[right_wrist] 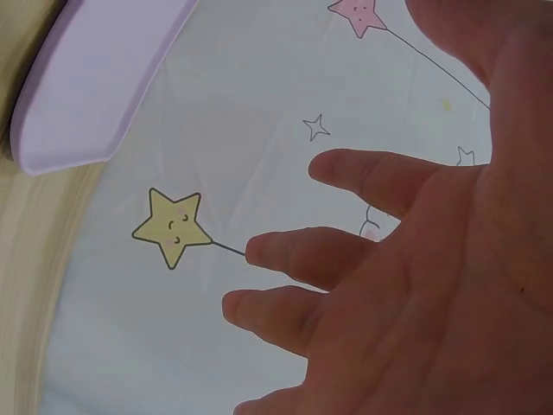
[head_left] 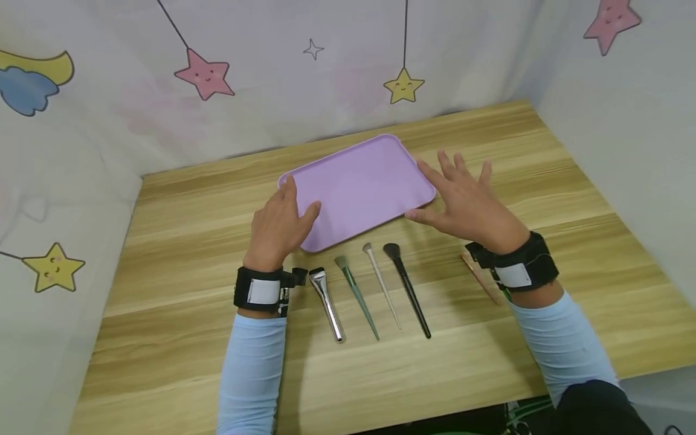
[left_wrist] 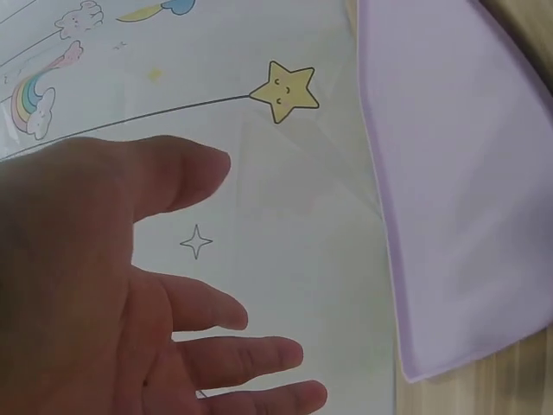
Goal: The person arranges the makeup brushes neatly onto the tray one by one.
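A purple tray lies at an angle toward the back of the wooden table. My left hand hovers over its left end, fingers extended and thumb apart. At the tray's right end is my right hand, its fingers spread wide and nothing in its grasp. Both wrist views show relaxed, bare palms, with the tray off to the side. In front of the tray lie a silver flat-topped brush, a green makeup brush, a thin pale brush and a black makeup brush.
Partly under my right wrist lies a slim copper-coloured stick. A pale curtain printed with stars runs behind the wooden table and along its sides. Green cables show below the front edge.
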The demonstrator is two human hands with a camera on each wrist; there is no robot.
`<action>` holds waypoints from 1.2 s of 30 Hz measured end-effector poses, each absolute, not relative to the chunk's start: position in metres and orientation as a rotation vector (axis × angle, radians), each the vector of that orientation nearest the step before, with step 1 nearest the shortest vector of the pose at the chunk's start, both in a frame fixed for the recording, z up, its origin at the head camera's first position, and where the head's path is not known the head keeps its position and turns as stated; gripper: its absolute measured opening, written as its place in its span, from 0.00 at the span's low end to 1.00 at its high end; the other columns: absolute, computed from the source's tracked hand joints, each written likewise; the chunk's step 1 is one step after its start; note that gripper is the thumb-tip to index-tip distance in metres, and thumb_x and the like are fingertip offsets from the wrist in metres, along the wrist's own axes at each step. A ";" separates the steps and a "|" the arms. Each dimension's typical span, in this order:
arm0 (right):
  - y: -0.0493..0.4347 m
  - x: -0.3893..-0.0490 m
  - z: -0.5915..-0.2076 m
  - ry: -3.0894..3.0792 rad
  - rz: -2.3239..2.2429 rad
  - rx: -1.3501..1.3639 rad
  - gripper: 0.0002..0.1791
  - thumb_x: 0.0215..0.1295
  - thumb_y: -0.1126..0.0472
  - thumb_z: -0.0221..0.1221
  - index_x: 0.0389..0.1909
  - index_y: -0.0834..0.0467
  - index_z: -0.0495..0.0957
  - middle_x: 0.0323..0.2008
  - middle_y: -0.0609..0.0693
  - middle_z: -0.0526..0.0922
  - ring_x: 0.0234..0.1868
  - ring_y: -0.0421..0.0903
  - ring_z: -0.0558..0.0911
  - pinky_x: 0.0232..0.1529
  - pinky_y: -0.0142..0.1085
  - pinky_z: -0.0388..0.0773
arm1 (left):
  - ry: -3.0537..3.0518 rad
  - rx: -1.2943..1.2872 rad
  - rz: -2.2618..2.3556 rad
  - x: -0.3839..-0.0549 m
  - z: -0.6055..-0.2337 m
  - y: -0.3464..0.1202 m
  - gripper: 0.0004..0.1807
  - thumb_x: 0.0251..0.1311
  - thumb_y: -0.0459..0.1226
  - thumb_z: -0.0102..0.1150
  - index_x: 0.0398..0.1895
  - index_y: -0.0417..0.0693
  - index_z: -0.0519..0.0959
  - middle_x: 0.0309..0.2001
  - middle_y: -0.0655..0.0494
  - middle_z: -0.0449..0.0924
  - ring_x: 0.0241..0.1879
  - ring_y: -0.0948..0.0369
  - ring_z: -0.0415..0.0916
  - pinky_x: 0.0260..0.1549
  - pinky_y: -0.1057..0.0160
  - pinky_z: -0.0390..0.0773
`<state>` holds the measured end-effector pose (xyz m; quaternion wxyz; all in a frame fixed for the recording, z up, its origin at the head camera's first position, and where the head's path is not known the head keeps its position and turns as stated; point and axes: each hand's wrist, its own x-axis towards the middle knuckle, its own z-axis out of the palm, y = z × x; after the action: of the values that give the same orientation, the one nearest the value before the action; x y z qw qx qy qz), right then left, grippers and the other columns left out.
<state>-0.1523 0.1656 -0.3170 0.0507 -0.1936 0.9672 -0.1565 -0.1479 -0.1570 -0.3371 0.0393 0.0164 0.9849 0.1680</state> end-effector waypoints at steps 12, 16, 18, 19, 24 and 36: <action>0.169 -0.159 -0.326 2.901 -0.480 -0.559 0.51 0.58 0.28 0.52 0.76 0.50 0.48 0.75 0.65 0.45 0.75 0.69 0.41 0.63 0.73 0.28 | 2.958 -0.087 0.530 -0.155 -0.359 -0.167 0.46 0.65 0.56 0.42 0.75 0.34 0.45 0.69 0.33 0.61 0.63 0.40 0.67 0.56 0.42 0.70; 0.169 -0.160 -0.328 2.882 -0.491 -0.577 0.50 0.59 0.28 0.51 0.76 0.49 0.48 0.75 0.66 0.48 0.75 0.68 0.43 0.63 0.73 0.31 | 2.951 -0.169 0.530 -0.157 -0.363 -0.170 0.46 0.64 0.54 0.44 0.74 0.31 0.46 0.66 0.30 0.62 0.58 0.37 0.69 0.53 0.41 0.71; 0.169 -0.160 -0.329 2.879 -0.498 -0.588 0.50 0.59 0.29 0.51 0.76 0.48 0.47 0.74 0.65 0.49 0.74 0.68 0.45 0.63 0.73 0.33 | 2.944 -0.203 0.529 -0.159 -0.366 -0.171 0.45 0.64 0.53 0.44 0.74 0.31 0.46 0.65 0.29 0.63 0.57 0.35 0.70 0.53 0.41 0.71; 0.169 -0.160 -0.330 2.877 -0.498 -0.597 0.49 0.60 0.29 0.52 0.76 0.47 0.48 0.74 0.65 0.51 0.74 0.68 0.46 0.63 0.73 0.34 | 2.940 -0.219 0.524 -0.159 -0.368 -0.172 0.46 0.64 0.53 0.45 0.74 0.31 0.46 0.64 0.29 0.64 0.57 0.35 0.70 0.52 0.41 0.72; 0.172 -0.160 -0.337 2.873 -0.495 -0.618 0.46 0.62 0.33 0.53 0.76 0.50 0.51 0.72 0.63 0.58 0.72 0.67 0.55 0.63 0.73 0.42 | 2.899 -0.272 0.462 -0.161 -0.377 -0.173 0.45 0.61 0.51 0.46 0.72 0.29 0.49 0.56 0.30 0.74 0.48 0.38 0.76 0.43 0.44 0.76; 0.179 -0.161 -0.345 2.875 -0.509 -0.626 0.45 0.64 0.35 0.53 0.73 0.59 0.57 0.69 0.62 0.66 0.68 0.63 0.66 0.64 0.66 0.56 | 2.804 -0.243 0.391 -0.166 -0.386 -0.174 0.41 0.60 0.42 0.46 0.73 0.30 0.48 0.49 0.34 0.77 0.37 0.46 0.75 0.32 0.50 0.74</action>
<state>-0.1606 0.1794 -0.3450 0.0776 -0.2091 0.9599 -0.1698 -0.1660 -0.1742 -0.3856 0.1493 -0.0845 0.9757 0.1361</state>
